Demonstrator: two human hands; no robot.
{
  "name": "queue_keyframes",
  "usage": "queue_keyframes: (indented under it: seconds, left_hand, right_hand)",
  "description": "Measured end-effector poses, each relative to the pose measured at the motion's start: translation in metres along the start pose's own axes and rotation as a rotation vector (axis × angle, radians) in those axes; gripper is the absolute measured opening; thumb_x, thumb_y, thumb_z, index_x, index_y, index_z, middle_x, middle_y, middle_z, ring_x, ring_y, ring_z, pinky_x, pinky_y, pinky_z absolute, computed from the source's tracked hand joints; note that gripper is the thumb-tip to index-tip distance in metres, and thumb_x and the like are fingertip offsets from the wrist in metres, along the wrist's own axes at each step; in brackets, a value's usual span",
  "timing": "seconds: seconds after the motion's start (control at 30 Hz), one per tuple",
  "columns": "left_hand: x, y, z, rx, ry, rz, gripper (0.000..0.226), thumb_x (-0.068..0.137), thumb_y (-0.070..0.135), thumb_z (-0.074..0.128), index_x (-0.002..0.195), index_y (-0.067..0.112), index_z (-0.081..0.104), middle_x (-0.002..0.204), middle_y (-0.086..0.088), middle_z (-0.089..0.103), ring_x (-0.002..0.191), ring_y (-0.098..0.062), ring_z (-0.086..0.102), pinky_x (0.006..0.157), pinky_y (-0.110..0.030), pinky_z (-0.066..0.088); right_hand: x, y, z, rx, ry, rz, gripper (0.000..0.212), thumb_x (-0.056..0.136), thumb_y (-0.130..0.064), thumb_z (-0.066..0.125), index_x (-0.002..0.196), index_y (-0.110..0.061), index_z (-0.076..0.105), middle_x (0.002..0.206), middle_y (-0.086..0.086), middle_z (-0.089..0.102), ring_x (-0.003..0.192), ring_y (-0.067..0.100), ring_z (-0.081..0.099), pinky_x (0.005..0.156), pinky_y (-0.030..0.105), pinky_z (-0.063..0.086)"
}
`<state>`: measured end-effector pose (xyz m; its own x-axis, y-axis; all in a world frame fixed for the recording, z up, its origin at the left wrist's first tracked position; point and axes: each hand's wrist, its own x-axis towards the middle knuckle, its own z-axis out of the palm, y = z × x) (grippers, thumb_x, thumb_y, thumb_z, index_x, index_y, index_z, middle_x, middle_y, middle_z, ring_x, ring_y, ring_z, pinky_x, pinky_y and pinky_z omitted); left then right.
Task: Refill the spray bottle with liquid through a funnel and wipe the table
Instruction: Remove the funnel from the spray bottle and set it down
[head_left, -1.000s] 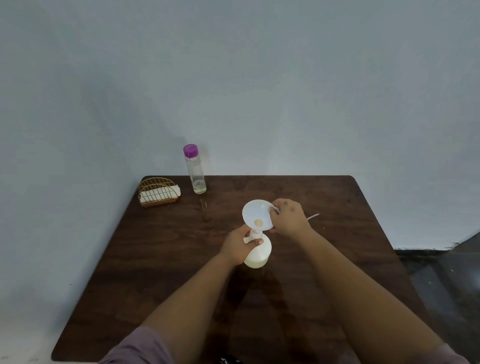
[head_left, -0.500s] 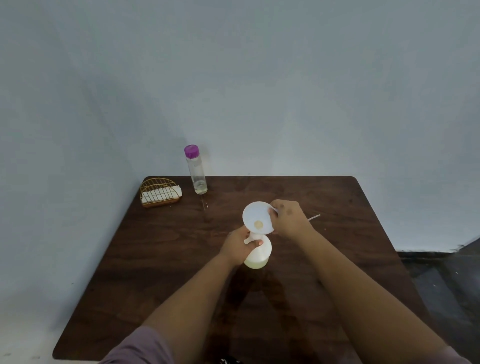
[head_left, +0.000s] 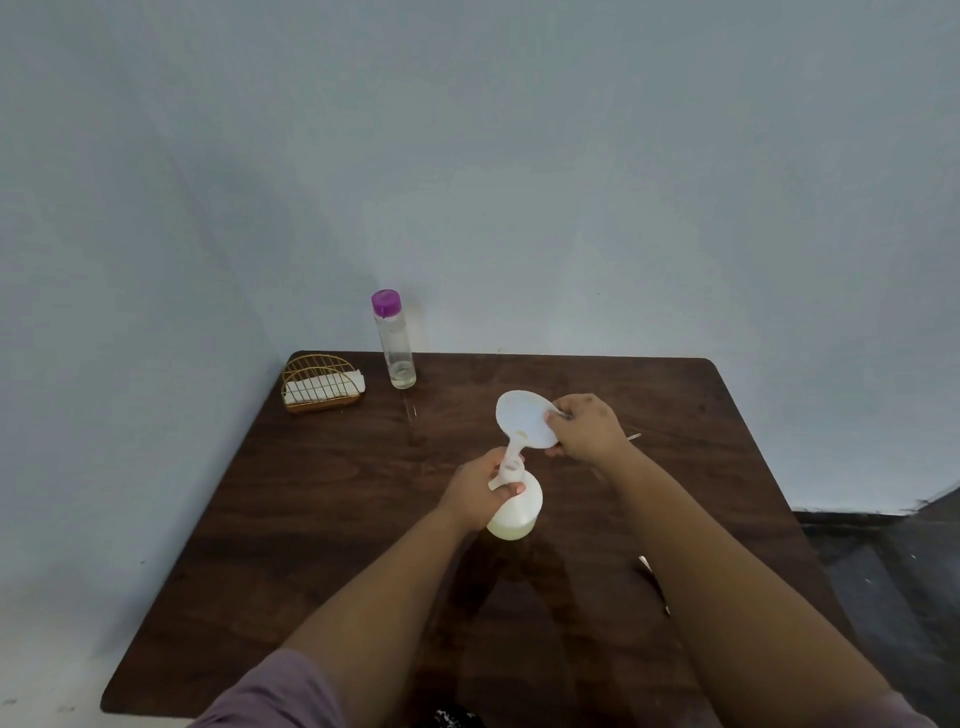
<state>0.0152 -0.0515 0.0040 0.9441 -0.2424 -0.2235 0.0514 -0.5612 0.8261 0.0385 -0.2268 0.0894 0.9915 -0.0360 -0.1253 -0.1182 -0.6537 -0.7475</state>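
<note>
A white spray bottle (head_left: 519, 512) with pale yellowish liquid in its base stands near the middle of the dark wooden table (head_left: 322, 519). My left hand (head_left: 480, 488) grips its neck. A white funnel (head_left: 522, 421) is tilted, its stem still at the bottle's mouth and its bowl raised toward the far side. My right hand (head_left: 584, 428) pinches the funnel's rim. A thin white tube (head_left: 634, 437) pokes out behind my right hand; what it belongs to is hidden.
A clear bottle with a purple cap (head_left: 394, 340), nearly empty, stands at the table's far left edge by the wall. A gold wire basket (head_left: 321, 384) holding white cloth sits in the far left corner. A small pale object (head_left: 645, 562) shows beside my right forearm.
My right hand has lifted and tipped the funnel, so its stem now shows above the bottle's neck. The left hand and the bottle have stayed put.
</note>
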Motion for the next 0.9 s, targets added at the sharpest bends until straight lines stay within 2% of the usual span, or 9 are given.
queue_keyframes:
  seconds: [0.07, 0.27, 0.43, 0.5, 0.77, 0.9]
  left_hand:
    - [0.0007, 0.0007, -0.0002, 0.000, -0.003, -0.008, 0.041, 0.091, 0.029, 0.064, 0.131, 0.026, 0.055, 0.131, 0.001, 0.059, 0.118, -0.021, 0.054, 0.100, -0.038, 0.047]
    - [0.0006, -0.0010, -0.0004, 0.014, -0.011, -0.005, 0.041, 0.091, 0.029, 0.064, 0.131, 0.027, 0.054, 0.132, 0.001, 0.059, 0.119, -0.021, 0.054, 0.101, -0.041, 0.047]
    - [-0.0001, -0.0007, -0.0005, 0.005, -0.007, -0.010, 0.043, 0.091, 0.030, 0.065, 0.132, 0.025, 0.054, 0.131, 0.001, 0.060, 0.120, -0.022, 0.055, 0.102, -0.041, 0.047]
    - [0.0002, -0.0005, 0.0001, 0.025, -0.007, -0.021, 0.047, 0.091, 0.033, 0.065, 0.135, 0.025, 0.051, 0.136, 0.000, 0.057, 0.122, -0.023, 0.053, 0.103, -0.042, 0.047]
    - [0.0003, 0.0012, -0.0001, 0.033, -0.002, -0.026, 0.048, 0.091, 0.033, 0.065, 0.135, 0.025, 0.050, 0.136, 0.000, 0.057, 0.123, -0.023, 0.054, 0.104, -0.042, 0.046]
    - [-0.0003, 0.0019, 0.0007, 0.027, 0.004, -0.018, 0.046, 0.091, 0.032, 0.065, 0.134, 0.023, 0.052, 0.134, -0.001, 0.059, 0.122, -0.023, 0.055, 0.104, -0.042, 0.046]
  right_hand:
    - [0.0007, 0.0014, -0.0003, 0.033, -0.010, 0.031, 0.026, 0.097, -0.017, 0.051, 0.117, -0.004, 0.062, 0.113, 0.012, 0.063, 0.063, 0.011, 0.066, 0.053, 0.016, 0.051]
    - [0.0010, 0.0027, 0.0009, 0.059, -0.006, 0.050, 0.028, 0.097, -0.018, 0.052, 0.119, -0.004, 0.061, 0.108, 0.009, 0.063, 0.065, 0.012, 0.066, 0.052, 0.015, 0.049]
    - [-0.0024, -0.0005, 0.0023, 0.046, -0.018, 0.046, 0.024, 0.097, -0.016, 0.051, 0.112, -0.002, 0.064, 0.105, 0.010, 0.064, 0.060, 0.010, 0.064, 0.053, 0.016, 0.050]
    - [-0.0029, -0.0009, 0.0041, 0.019, -0.018, 0.051, 0.025, 0.097, -0.018, 0.051, 0.114, -0.003, 0.062, 0.114, 0.009, 0.061, 0.061, 0.011, 0.063, 0.052, 0.012, 0.050]
    - [-0.0062, -0.0009, 0.0056, -0.086, -0.015, 0.018, 0.027, 0.096, -0.020, 0.054, 0.119, -0.007, 0.061, 0.125, 0.010, 0.057, 0.083, 0.021, 0.069, 0.063, 0.022, 0.058]
    - [-0.0073, -0.0042, 0.0073, -0.115, 0.007, -0.007, 0.027, 0.097, -0.019, 0.052, 0.118, -0.006, 0.061, 0.122, 0.011, 0.059, 0.074, 0.011, 0.061, 0.048, 0.006, 0.044]
